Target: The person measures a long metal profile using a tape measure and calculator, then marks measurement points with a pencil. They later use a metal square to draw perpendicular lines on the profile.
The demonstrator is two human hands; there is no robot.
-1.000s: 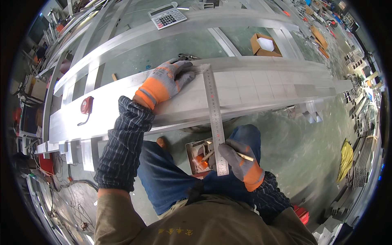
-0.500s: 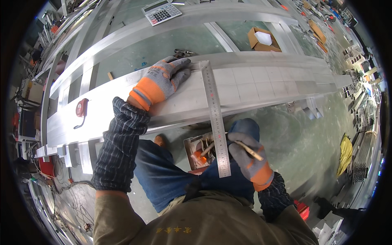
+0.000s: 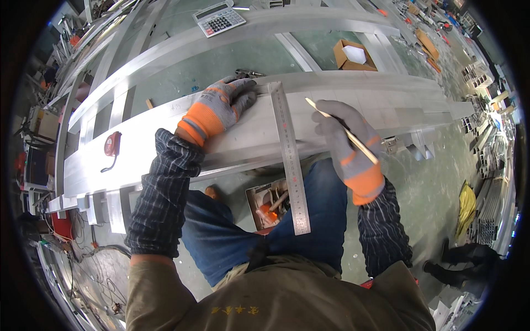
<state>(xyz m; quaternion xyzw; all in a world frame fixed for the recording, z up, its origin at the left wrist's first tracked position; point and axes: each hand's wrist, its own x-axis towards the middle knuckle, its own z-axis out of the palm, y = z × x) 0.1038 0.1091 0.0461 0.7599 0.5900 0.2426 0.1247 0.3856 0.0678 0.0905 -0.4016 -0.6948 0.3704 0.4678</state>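
My gloved left hand (image 3: 223, 106) presses down at the far edge of the pale metal bars (image 3: 138, 132), its bent fingers closed against the head end of a steel square (image 3: 290, 160). The square's graduated blade lies across the bars and juts past their near edge, over my legs. In my gloved right hand (image 3: 350, 143) is a slim wooden pencil (image 3: 359, 144), its tip toward the upper left, just right of the blade. That hand is over the bars; whether the tip touches the metal I cannot tell.
A red tape measure (image 3: 112, 144) rests on the bars at the left. Beyond are a calculator (image 3: 221, 22) on a metal frame and an open cardboard box (image 3: 342, 55). An open tool box (image 3: 255, 212) sits between my legs. A yellow bag (image 3: 467, 203) lies at the right.
My right hand has risen from beside my knee, away from the blade's near end, to over the bars with the pencil. The left hand and the square have barely moved.
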